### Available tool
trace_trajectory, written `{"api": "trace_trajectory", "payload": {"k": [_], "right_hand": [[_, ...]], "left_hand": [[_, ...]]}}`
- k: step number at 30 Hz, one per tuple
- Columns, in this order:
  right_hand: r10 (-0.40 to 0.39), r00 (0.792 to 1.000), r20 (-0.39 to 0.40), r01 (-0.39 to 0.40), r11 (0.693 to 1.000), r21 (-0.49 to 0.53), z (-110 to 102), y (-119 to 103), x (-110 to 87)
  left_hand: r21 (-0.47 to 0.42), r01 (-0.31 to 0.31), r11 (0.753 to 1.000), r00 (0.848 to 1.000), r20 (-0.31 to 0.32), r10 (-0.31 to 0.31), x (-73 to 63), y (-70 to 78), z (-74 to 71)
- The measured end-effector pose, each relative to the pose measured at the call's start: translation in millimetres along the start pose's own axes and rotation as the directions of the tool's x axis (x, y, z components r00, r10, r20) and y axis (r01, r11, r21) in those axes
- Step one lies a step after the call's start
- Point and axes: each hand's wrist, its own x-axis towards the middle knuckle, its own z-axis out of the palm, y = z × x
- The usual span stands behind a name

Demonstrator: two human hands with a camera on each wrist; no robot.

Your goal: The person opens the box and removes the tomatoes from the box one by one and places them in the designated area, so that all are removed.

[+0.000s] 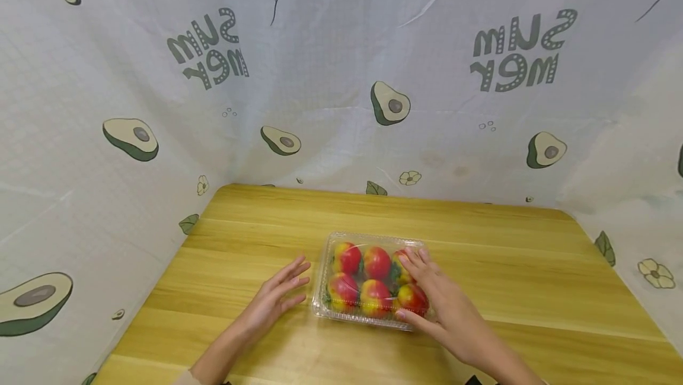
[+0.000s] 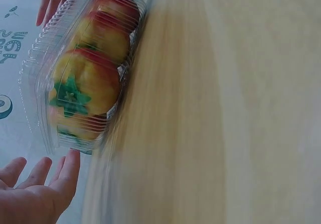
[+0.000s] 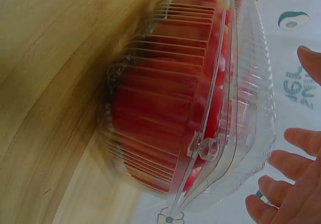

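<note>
A clear plastic clamshell box (image 1: 349,315) lies on the wooden table with its lid down. Inside are several red-and-yellow fruits (image 1: 376,263) with green leafy caps, of a kind I cannot tell for sure. My left hand (image 1: 271,297) hovers just off the box's left end, fingers spread and slightly bent, holding nothing. At the other end, my right hand (image 1: 453,311) reaches over the right corner with fingers extended. In the right wrist view its fingers (image 3: 288,164) are beside the lid (image 3: 251,118), apparently not gripping it.
The wooden tabletop (image 1: 507,254) extends around the box on all sides. Behind it and along both sides hangs a pale cloth (image 1: 331,76) printed with avocados, flowers and lettering.
</note>
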Motion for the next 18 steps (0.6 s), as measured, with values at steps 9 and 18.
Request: {"api": "trace_trajectory", "payload": {"k": [9,18], "right_hand": [[-0.027,1.000,-0.005,0.026,0.997,-0.073,5.7,-5.4,0.8],[-0.087,0.996,-0.009,0.086,0.991,-0.107,13.0,-8.9,2.0]], "left_hand": [[-0.060,0.032,0.998,0.999,0.007,-0.031,-8.8,-4.9,6.3],[-0.070,0.035,0.997,0.999,0.012,-0.034,-15.6,-13.9,12.4]]}}
